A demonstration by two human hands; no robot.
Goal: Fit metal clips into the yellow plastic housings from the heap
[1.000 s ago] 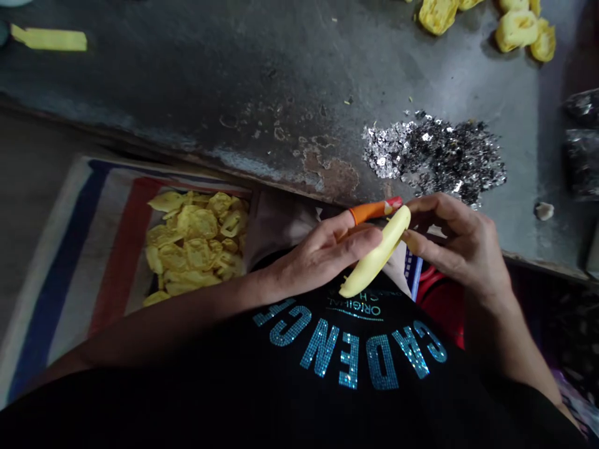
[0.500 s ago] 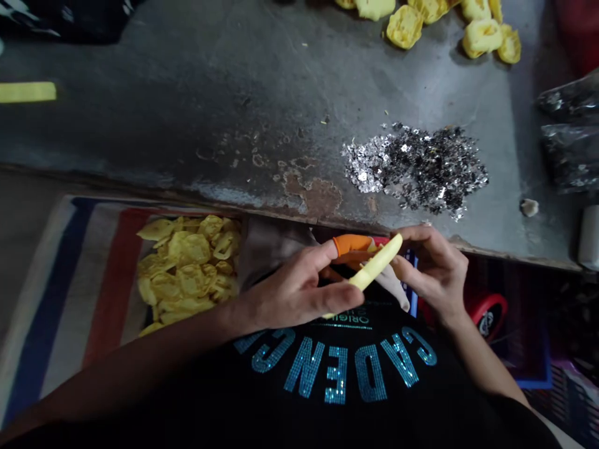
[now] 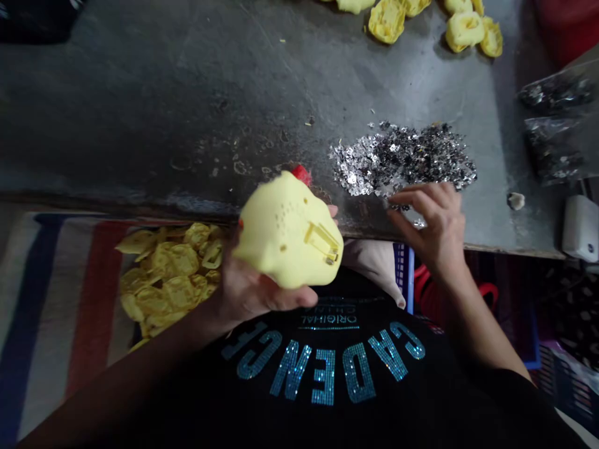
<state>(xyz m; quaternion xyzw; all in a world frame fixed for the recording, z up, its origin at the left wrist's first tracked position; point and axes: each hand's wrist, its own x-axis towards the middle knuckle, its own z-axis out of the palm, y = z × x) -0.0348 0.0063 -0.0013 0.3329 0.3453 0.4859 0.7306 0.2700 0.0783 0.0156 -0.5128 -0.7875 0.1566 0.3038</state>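
My left hand is closed around a pale yellow rubber piece, turned flat-side up so a small slot shows on its face. A fingertip with a red-orange cover pokes out behind it. My right hand rests at the edge of the grey table, its fingers curled and pinching at the near rim of a heap of small shiny metal bits. What the fingers hold, if anything, is too small to see.
A striped sack at the lower left holds a heap of flat yellow rubber pieces. More yellow pieces lie at the table's far edge. Dark plastic bags and a white box sit at the right.
My left hand turned the yellow piece from edge-on to face-up and lifted it closer. My right hand let go of it and moved forward to the heap of metal bits.
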